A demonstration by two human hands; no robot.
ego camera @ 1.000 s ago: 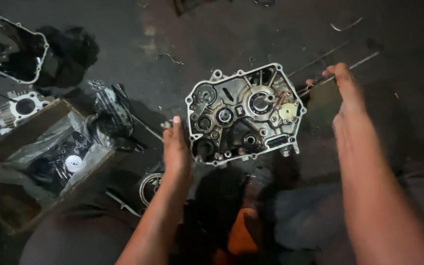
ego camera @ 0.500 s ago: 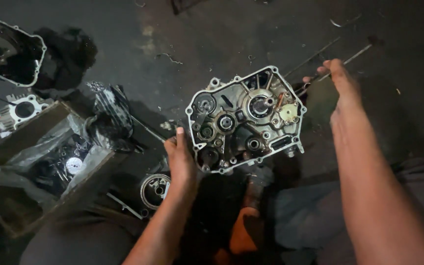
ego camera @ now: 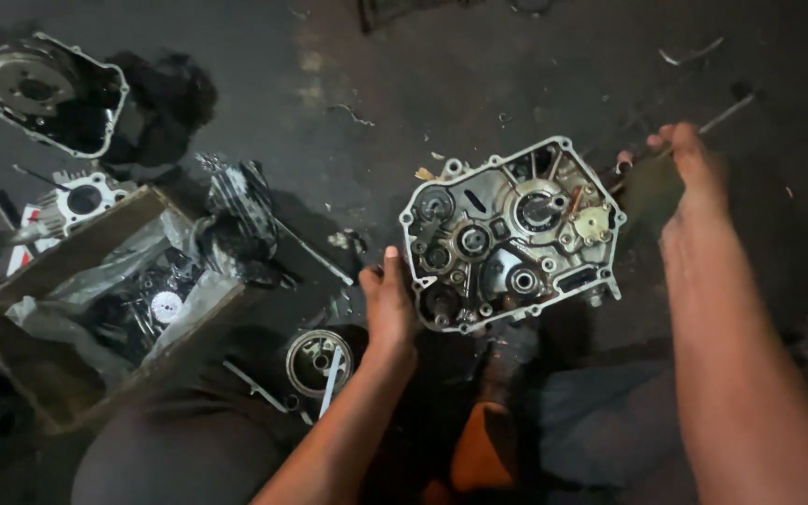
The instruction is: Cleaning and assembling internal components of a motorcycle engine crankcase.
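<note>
A metal engine crankcase half (ego camera: pixel 507 238), with gears and bearings showing inside, stands in front of me over the dark floor. My left hand (ego camera: pixel 387 304) grips its lower left edge. My right hand (ego camera: pixel 689 178) is off its upper right corner, fingers curled around a thin metal rod or tool (ego camera: pixel 727 114) that points away to the upper right.
A cardboard box (ego camera: pixel 77 318) lined with plastic and holding small parts sits at the left. An engine cover (ego camera: pixel 53 93) lies at the far left top, a finned cylinder (ego camera: pixel 81 201) below it. A round metal part (ego camera: pixel 318 360) lies by my left forearm.
The crankcase has shifted slightly lower and to the right in view. My left hand stays on its edge. My right hand has barely moved, still by the rod.
</note>
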